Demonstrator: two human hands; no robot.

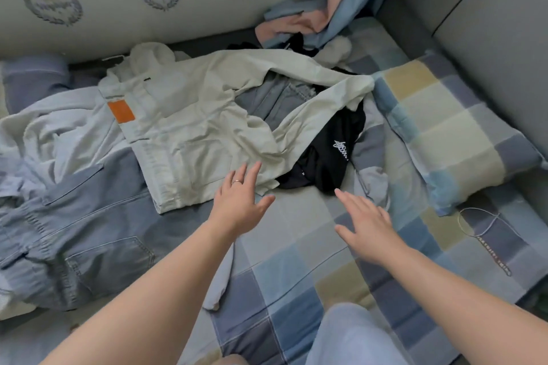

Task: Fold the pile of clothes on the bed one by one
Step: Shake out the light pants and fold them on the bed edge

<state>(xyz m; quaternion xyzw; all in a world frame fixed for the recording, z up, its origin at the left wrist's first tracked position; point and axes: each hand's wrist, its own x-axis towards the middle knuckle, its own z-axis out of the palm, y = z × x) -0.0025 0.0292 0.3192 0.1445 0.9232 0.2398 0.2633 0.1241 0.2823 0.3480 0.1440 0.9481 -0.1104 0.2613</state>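
Note:
A pale green pair of trousers with an orange patch lies spread across the middle of the bed, one leg draped over a black garment with white lettering and some grey denim. Blue jeans lie at the left, with a light blue top behind them. My left hand hovers flat with straight fingers at the trousers' near hem. My right hand is spread open over the checked sheet just below the black garment. Neither hand holds anything.
A checked pillow lies at the right by a grey padded wall. Pink and blue cloth hangs in the far corner. A cable rests on the sheet at the right. My knee in light jeans shows at the bottom.

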